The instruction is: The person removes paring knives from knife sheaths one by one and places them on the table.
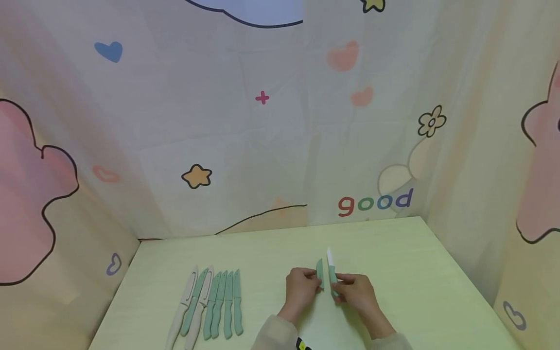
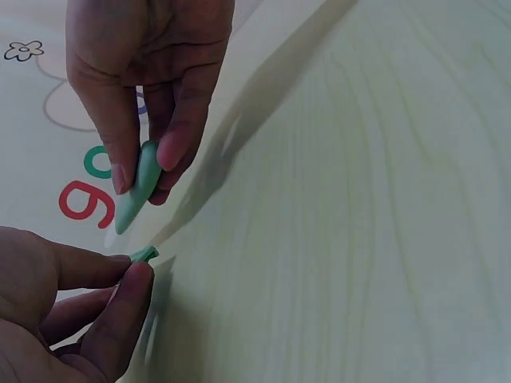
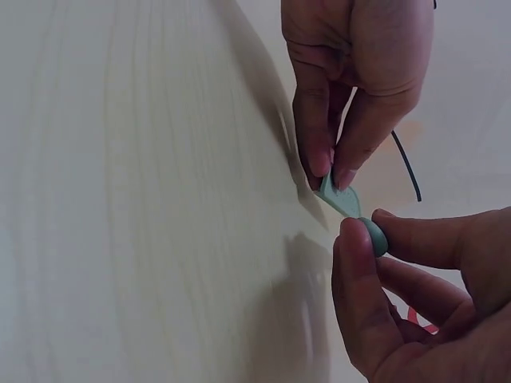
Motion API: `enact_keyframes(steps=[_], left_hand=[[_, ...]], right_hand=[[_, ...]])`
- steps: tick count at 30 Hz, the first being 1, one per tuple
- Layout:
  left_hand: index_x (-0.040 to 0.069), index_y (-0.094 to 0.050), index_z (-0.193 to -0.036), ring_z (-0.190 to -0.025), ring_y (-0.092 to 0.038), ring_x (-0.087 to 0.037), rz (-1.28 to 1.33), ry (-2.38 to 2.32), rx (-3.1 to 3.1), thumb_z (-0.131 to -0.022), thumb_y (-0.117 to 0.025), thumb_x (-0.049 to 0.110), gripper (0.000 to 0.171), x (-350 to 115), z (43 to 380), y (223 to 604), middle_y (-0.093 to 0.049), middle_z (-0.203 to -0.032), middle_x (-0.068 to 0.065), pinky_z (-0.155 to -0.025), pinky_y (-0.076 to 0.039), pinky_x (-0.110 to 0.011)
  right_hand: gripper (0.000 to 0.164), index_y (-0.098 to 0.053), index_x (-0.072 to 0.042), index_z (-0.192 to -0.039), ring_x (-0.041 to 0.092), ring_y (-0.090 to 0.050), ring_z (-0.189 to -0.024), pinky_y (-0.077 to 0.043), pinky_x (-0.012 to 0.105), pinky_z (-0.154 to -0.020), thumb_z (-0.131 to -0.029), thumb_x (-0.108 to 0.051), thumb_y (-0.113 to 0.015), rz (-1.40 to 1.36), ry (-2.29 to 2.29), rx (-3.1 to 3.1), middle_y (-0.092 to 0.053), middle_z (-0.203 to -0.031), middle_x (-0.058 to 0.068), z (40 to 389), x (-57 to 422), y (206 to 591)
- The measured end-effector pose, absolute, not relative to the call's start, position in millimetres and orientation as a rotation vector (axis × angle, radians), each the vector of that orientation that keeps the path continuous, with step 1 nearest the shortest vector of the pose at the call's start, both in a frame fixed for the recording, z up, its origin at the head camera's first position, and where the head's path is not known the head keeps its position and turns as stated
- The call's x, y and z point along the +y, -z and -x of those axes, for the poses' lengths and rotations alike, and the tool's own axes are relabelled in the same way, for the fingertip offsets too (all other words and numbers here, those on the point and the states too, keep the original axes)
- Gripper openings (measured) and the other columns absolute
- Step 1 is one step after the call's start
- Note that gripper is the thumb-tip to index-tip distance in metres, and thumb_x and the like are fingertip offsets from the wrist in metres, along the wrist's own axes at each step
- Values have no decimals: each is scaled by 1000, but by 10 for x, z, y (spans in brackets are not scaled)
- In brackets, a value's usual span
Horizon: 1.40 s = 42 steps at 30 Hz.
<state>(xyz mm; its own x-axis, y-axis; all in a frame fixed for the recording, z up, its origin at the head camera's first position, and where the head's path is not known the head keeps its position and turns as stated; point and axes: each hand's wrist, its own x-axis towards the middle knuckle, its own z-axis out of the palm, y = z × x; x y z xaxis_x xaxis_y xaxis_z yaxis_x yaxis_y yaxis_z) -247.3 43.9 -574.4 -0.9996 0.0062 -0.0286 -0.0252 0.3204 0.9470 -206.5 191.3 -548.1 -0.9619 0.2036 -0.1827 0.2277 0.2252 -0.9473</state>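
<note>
In the head view my right hand (image 1: pixel 358 290) grips the green handle of a small knife (image 1: pixel 330 265), whose bare white blade points away from me. My left hand (image 1: pixel 302 288) pinches a green knife sheath (image 1: pixel 320 273) between thumb and fingers, just left of the knife. A narrow gap parts sheath and blade there. The left wrist view shows the handle's rounded end (image 2: pixel 141 187) in the right hand and the sheath's end (image 2: pixel 144 254) at the left fingertips. Seen from the right wrist, the sheath (image 3: pixel 339 196) hangs from the left fingers.
At the table's left lies a row of several sheathed knives, some green like this knife (image 1: pixel 237 301), others pale with larger blades like this knife (image 1: pixel 203 301). The light wooden table (image 1: pixel 415 272) meets a printed curtain (image 1: pixel 262 146) at the back and sides.
</note>
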Motion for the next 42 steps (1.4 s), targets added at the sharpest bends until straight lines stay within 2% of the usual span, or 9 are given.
enact_keyframes(steps=[7, 16, 24, 32, 38, 42], left_hand=[[0, -75, -92, -50, -58, -6, 92, -1733, 2630, -72, -74, -1, 20, 497, 2551, 5697, -68, -66, 3, -54, -53, -24], [7, -77, -86, -76, -60, -12, 158, -1561, 2749, -69, -77, 4, 17, 536, 2651, 5670, -73, -82, -3, -69, -58, -35], [7, -76, -86, -70, -59, -14, 154, -1509, 2772, -67, -74, 2, 20, 603, 2730, 5627, -71, -79, -2, -61, -56, -32], [6, -76, -89, -83, -61, -24, 147, -1454, 2818, -67, -72, 2, 23, 668, 2767, 5551, -70, -93, -10, -68, -58, -37], [4, -75, -89, -83, -62, -26, 139, -1450, 2815, -67, -72, 1, 22, 715, 2825, 5579, -71, -89, -11, -68, -58, -37], [3, -75, -88, -77, -63, -23, 139, -1440, 2828, -67, -70, -1, 22, 739, 2846, 5581, -72, -85, -10, -63, -59, -35]], right_hand=[[32, -67, 7, -112, 23, -66, -59, -58, 28, -54, -82, -3, -70, -433, 1769, 2567, -73, -84, 16, 2190, 1881, 5509], [34, -67, 6, -112, 20, -65, -57, -51, 23, -50, -82, -7, -71, -430, 1644, 2655, -73, -81, 12, 2280, 1867, 5513], [33, -69, 2, -114, 17, -62, -51, -47, 24, -49, -83, -11, -71, -423, 1539, 2750, -72, -76, 9, 2386, 1878, 5522], [31, -71, 0, -110, 13, -58, -50, -47, 27, -51, -82, -13, -70, -380, 1407, 2886, -72, -70, 6, 2486, 1871, 5523], [29, -73, -1, -107, 13, -55, -50, -44, 27, -48, -81, -13, -70, -368, 1362, 2933, -71, -66, 7, 2544, 1862, 5526], [29, -73, 0, -107, 14, -55, -54, -45, 27, -48, -81, -13, -69, -353, 1329, 2951, -72, -70, 7, 2594, 1867, 5550]])
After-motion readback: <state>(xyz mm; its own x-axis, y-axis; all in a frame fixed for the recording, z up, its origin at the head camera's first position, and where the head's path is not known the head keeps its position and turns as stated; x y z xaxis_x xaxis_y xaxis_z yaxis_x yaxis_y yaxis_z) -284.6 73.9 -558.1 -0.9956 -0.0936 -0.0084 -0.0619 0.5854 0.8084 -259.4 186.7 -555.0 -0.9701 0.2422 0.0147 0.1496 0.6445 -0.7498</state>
